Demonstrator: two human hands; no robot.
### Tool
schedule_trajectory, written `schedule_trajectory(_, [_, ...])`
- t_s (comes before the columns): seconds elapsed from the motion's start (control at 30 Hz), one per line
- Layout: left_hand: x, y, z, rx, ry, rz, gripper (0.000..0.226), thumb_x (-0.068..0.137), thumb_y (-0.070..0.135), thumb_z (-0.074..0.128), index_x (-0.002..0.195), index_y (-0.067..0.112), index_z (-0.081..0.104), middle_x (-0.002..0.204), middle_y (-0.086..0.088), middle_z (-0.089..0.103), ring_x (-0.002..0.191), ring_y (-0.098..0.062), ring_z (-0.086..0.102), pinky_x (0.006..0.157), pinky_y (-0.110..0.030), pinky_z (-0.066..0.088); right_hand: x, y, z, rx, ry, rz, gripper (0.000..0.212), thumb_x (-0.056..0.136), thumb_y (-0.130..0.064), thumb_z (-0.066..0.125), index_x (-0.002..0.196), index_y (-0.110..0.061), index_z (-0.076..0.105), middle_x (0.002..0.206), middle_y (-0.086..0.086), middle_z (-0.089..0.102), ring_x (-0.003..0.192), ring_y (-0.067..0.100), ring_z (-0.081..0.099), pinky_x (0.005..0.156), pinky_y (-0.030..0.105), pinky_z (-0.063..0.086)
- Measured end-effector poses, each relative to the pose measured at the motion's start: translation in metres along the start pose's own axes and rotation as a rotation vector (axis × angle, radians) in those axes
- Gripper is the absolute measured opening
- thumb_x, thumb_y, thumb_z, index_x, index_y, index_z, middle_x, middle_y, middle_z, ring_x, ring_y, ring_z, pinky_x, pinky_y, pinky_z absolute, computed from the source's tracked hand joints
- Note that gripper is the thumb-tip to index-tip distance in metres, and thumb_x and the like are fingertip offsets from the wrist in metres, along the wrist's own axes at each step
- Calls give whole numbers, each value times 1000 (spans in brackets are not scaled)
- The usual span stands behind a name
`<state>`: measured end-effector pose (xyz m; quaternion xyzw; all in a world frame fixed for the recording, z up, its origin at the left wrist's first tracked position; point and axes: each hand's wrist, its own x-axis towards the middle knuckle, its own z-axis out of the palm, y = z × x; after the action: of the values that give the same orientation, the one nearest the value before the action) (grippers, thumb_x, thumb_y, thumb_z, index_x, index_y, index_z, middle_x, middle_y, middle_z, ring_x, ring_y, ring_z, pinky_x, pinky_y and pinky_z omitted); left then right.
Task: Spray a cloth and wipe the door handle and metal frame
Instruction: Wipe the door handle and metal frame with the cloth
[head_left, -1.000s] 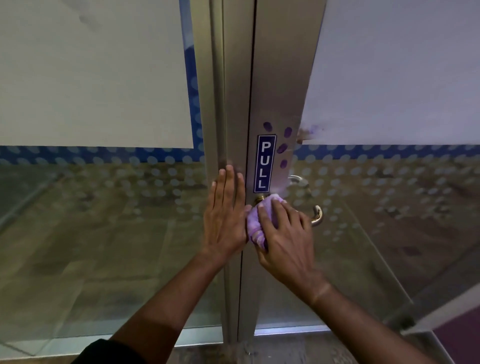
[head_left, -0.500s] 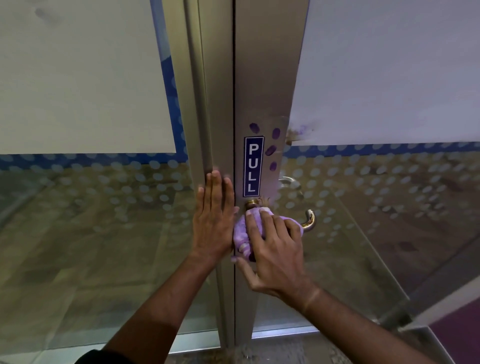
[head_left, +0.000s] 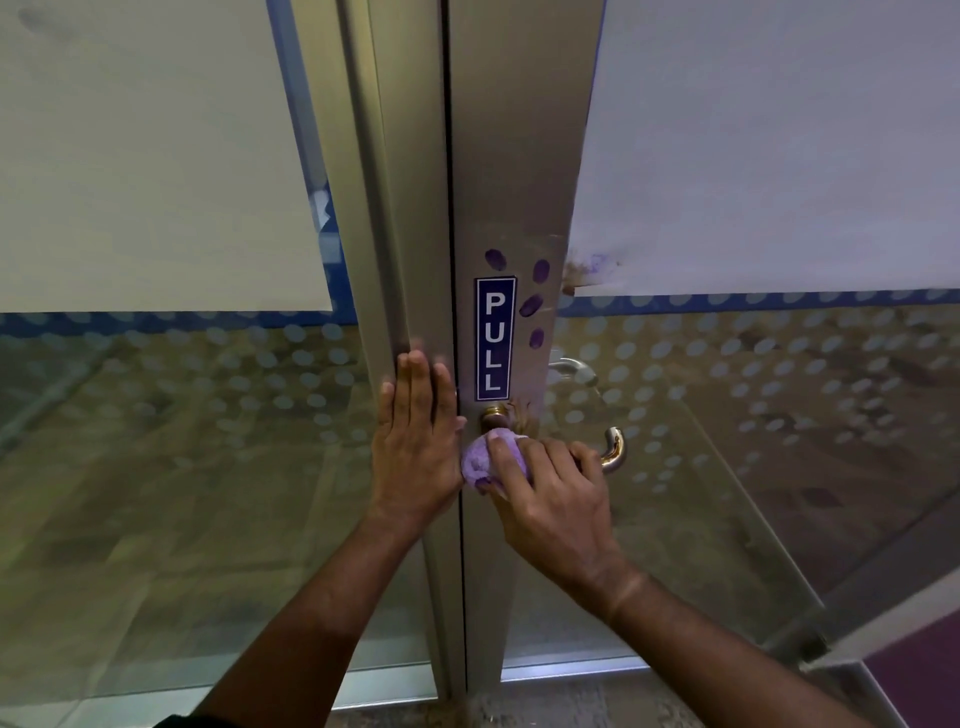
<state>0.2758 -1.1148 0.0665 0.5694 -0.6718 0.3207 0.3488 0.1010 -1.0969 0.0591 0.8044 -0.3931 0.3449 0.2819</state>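
**Purple cloth worked at the handle's root**

Purple cloth (head_left: 491, 460) sat bunched under the right hand (head_left: 550, 493), whose fingers curled over it and pressed it onto the handle (head_left: 610, 449) close to the brass rose, just below the PULL sign (head_left: 494, 339). The handle's long axis ran level, from the rose toward three o'clock, ending in a bare upturned tip beyond the knuckles. The right hand was plainly the nearer, already on the lever; a rightward stroke along that axis looked the likely next move. The left hand (head_left: 418, 447) lay flat at nine o'clock of the cloth, fingers straight and together, pointing to twelve, braced on the frame (head_left: 410, 208) and holding nothing. Purple fingerprints (head_left: 531, 305) marked the metal at twelve o'clock of the cloth, apparently unwiped.
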Motion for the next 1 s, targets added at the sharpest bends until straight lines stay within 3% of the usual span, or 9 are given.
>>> schedule_trajectory(0.3, [6, -4, -1, -63, 72, 15, 77, 96, 21, 39, 155, 10, -9, 163, -9, -18, 152, -25, -13, 124, -43, -5, -9, 28, 2, 54, -5, -160, 40, 96, -35, 61, 127, -10, 62, 107, 11, 69, 90, 28, 63, 80, 42, 42])
schedule_trajectory(0.47, [9, -8, 4, -9, 119, 33, 74, 97, 21, 35, 155, 10, -10, 163, -7, -20, 152, -21, -13, 124, -39, -6, -16, 49, 1, 107, -26, -203, 37, 97, -33, 58, 126, -10, 60, 111, 11, 67, 91, 28, 60, 81, 43, 41])
schedule_trajectory(0.77, [7, -8, 11, 9, 155, 31, 65, 101, 22, 27, 156, 8, -7, 164, -9, -16, 153, -24, -10, 124, -40, -4, -33, 99, 8, 291, -45, -249, 38, 95, -17, 56, 131, -7, 53, 117, 13, 67, 106, 29, 57, 100, 45, 39])
schedule_trajectory(1.0, [7, -10, 12, 12, 148, 38, 65, 102, 23, 26, 155, 9, -9, 163, -9, -18, 152, -24, -11, 124, -40, -6, -34, 118, 8, 382, -95, -299, 38, 94, -8, 57, 131, -2, 51, 122, 20, 64, 116, 33, 54, 99, 49, 46])
